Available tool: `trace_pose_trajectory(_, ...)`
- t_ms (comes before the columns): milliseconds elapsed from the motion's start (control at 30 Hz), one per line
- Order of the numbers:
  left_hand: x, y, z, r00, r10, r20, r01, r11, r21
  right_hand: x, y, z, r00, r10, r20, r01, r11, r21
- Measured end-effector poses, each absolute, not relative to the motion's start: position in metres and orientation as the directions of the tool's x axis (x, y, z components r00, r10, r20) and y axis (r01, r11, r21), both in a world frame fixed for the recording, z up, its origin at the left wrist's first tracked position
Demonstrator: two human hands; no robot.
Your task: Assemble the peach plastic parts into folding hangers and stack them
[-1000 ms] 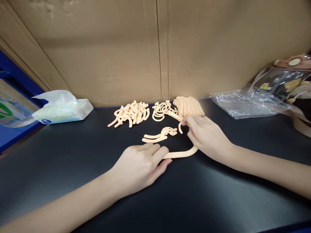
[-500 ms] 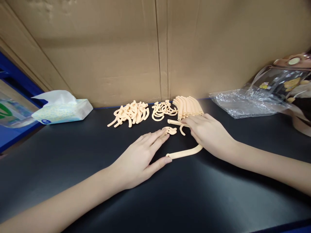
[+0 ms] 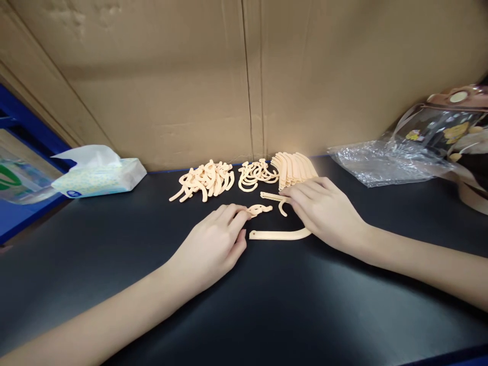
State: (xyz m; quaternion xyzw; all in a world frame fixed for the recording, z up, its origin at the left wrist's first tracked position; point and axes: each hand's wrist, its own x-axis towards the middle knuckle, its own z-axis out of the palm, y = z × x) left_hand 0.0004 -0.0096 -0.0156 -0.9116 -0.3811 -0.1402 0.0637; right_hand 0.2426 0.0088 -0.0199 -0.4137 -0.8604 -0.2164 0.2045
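My left hand (image 3: 215,236) has curled fingers, with the fingertips closed on the left end of a small curved cream plastic piece (image 3: 261,209) on the black table. My right hand (image 3: 324,208) holds the end of a long cream hanger arm (image 3: 271,196), its fingers pressed together over it. A thin hook (image 3: 282,208) curves out just below those fingers. Nearer me lies a second long hanger arm (image 3: 276,235) with a hole at its left end; its bent right end goes out of sight under my right hand.
Along the back are a heap of short curved pieces (image 3: 209,178), a bunch of hooks (image 3: 256,174) and a stack of long arms (image 3: 294,169). A tissue pack (image 3: 101,178) sits left, clear plastic wrap (image 3: 381,162) and a transparent bag (image 3: 438,124) right. Cardboard (image 3: 171,76) stands behind.
My left thumb has left the near hanger arm and the left fingers have curled in. The small piece and near arm have shifted left and turned slightly. My right hand has moved a little left.
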Motion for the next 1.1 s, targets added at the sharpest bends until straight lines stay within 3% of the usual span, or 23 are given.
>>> trace_pose_trajectory(133,-0.003,-0.004,-0.019,0.652,0.681,0.333,0.726,-0.688,-0.014,0.234,-0.003,-0.017,-0.707,0.452,0.544,0.627,0.757,0.186)
trace_pose_trajectory(267,-0.004,-0.005,-0.02,0.684,0.645,0.342,0.706,-0.702,-0.089,0.23,-0.01,-0.018,-0.837,0.345,0.425,0.452,0.874,0.18)
trace_pose_trajectory(433,-0.003,-0.01,-0.017,0.728,0.59,0.35,0.678,-0.694,-0.241,0.229,-0.012,-0.017,-0.854,0.359,0.377,0.432,0.893,0.129)
trace_pose_trajectory(567,-0.001,-0.011,-0.015,0.683,0.578,0.447,0.718,-0.644,-0.265,0.228,-0.015,-0.015,-0.838,0.359,0.411,0.467,0.861,0.2)
trace_pose_trajectory(767,0.002,-0.013,-0.017,0.58,0.582,0.57,0.778,-0.604,-0.173,0.231,-0.012,-0.02,-0.825,0.358,0.437,0.525,0.77,0.361)
trace_pose_trajectory(1100,0.001,-0.014,-0.016,0.608,0.678,0.413,0.732,-0.68,0.038,0.231,-0.008,-0.021,-0.71,0.364,0.604,0.626,0.719,0.302)
